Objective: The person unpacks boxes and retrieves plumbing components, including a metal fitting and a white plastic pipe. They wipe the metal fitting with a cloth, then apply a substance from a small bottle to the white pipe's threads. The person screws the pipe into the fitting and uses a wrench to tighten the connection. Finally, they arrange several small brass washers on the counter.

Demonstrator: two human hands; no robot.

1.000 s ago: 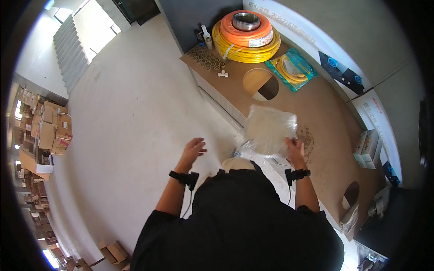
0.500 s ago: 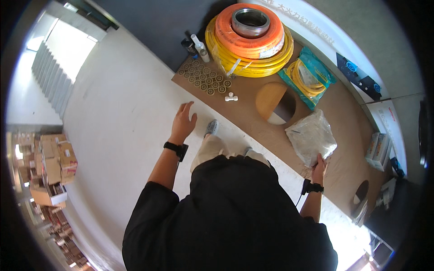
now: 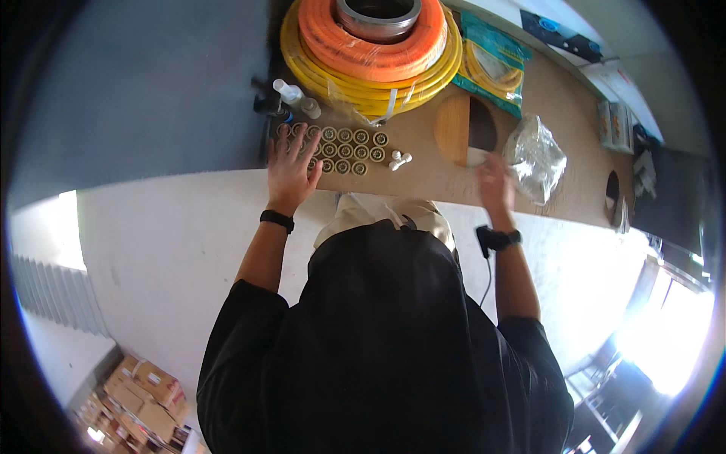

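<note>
My left hand (image 3: 291, 170) lies with fingers spread over the left end of the rows of small round brass-coloured fittings (image 3: 345, 151). It hides some of them, and nothing shows gripped in it. My right hand (image 3: 496, 189) is at the table's near edge, just left of a crumpled clear plastic bag (image 3: 535, 160), apart from it. Motion smears its fingers. A small white three-ended pipe fitting (image 3: 400, 160) rests on the brown tabletop (image 3: 431, 178) right of the rows.
Yellow hose (image 3: 333, 94) and orange hose (image 3: 363, 64) lie coiled at the back, topped by a metal ring (image 3: 378, 26). Bottles (image 3: 288, 92) stand behind the fittings. A teal bag of yellow tubing (image 3: 493, 68) lies near a round hole (image 3: 482, 129). Cardboard boxes (image 3: 147, 390) are stacked at lower left.
I have turned to face the table more squarely. My left hand has moved from over the floor onto the fittings. My right hand has let go of the plastic bag and moved left.
</note>
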